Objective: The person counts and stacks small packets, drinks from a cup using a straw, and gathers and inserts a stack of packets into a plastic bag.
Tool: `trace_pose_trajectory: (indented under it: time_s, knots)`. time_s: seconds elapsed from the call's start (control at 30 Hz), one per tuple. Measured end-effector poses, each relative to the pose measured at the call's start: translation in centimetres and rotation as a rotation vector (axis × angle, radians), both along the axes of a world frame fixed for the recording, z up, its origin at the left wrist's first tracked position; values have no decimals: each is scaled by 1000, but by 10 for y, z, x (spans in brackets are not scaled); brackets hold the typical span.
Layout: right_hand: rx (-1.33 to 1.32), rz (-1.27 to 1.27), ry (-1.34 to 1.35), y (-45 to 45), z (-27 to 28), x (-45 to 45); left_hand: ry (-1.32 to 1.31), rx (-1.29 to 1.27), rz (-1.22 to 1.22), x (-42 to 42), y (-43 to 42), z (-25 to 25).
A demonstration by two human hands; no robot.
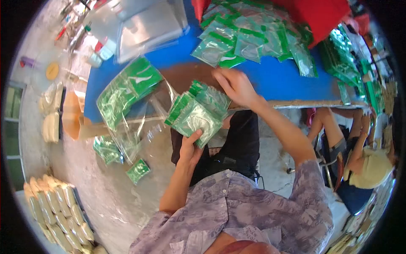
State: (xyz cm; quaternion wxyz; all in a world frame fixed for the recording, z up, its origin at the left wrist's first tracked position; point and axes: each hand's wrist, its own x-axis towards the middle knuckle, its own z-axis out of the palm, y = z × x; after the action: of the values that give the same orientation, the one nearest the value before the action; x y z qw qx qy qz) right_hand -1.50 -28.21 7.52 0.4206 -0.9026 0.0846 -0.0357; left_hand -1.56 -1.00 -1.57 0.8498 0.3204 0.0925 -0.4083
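Observation:
Over my lap, in front of the table edge, my left hand (192, 148) grips a fanned stack of small green-and-clear plastic packets (196, 118), thumb on top. My right hand (234, 84) is above the table's near side, to the right of that stack, its fingers bent and pressed together. Slight blur hides whether anything small is between its fingertips. Just beyond it lies a big heap of similar packets (249, 40). Left of the held stack, a large clear bag with green printing (131, 89) hangs partly over the table edge.
On the blue tabletop (277, 86), clear plastic sheets (148, 31) lie back left, near white bottles (105, 50). Red cloth (317, 17) sits at the back. A fallen packet (138, 170) and bundled goods (59, 211) are on the floor. Another person (351, 156) sits at right.

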Motion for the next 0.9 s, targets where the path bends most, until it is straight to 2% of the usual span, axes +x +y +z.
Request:
trace_pose_trajectory:
  time_s: [0.07, 0.17, 0.27, 0.3, 0.37, 0.47, 0.5, 0.57, 0.77, 0.87, 0.9]
  knots:
    - [-417, -117, -552, -18, -29, 55, 5, -17, -29, 0, -1, 6]
    - [-839, -40, -337, -26, -54, 70, -26, -45, -25, -2, 3, 1]
    - [-559, 211, -334, -15, -53, 28, -75, -101, 22, -4, 12, 6]
    - [-389, 282, -412, -8, -50, 8, -64, -99, 26, -1, 14, 1]
    - [174, 356, -126, 11, -38, -20, -34, -77, 24, 2, 19, -10]
    - [-8, 129, -324, 11, -22, -7, -37, -47, 3, 4, 12, -16]
    - [-339, 69, -455, -9, -26, 9, -43, -51, -8, 5, 8, -16]
    - [-695, -81, -425, -34, -56, 16, -38, -68, -35, 1, 6, -7]
    - [-556, 200, -365, -10, -36, -66, -47, -90, -72, 0, 30, -24]
    - [-522, 120, -502, -1, -58, -94, -56, -187, -151, 3, 44, -39]
    - [-258, -103, -468, 9, -58, -99, -46, -231, -180, 4, 43, -38]
